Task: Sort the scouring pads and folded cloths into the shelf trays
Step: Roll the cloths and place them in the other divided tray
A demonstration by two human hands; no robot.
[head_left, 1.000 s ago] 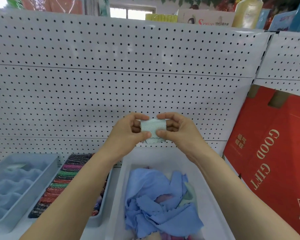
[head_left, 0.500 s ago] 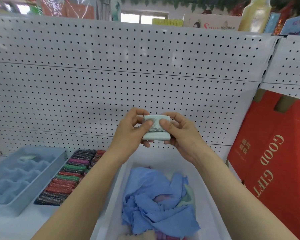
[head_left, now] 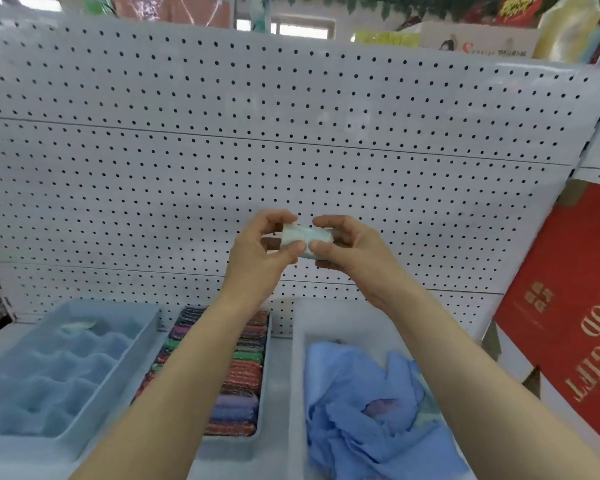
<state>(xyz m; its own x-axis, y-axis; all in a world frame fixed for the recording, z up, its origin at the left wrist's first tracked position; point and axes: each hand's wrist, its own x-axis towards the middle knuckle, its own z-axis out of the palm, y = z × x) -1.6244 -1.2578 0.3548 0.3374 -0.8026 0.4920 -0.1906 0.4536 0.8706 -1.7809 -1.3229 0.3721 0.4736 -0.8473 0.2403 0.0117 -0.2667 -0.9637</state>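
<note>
Left hand [head_left: 257,252]: grip pinches folded cloth [head_left: 303,237] — frame centre
Right hand [head_left: 352,252]: grip pinches same cloth — opposite end

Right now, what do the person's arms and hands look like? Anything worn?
Nothing worn shows. The left hand and right hand have no gloves or rings; the left forearm and right forearm carry no sleeve, watch or band.
</note>
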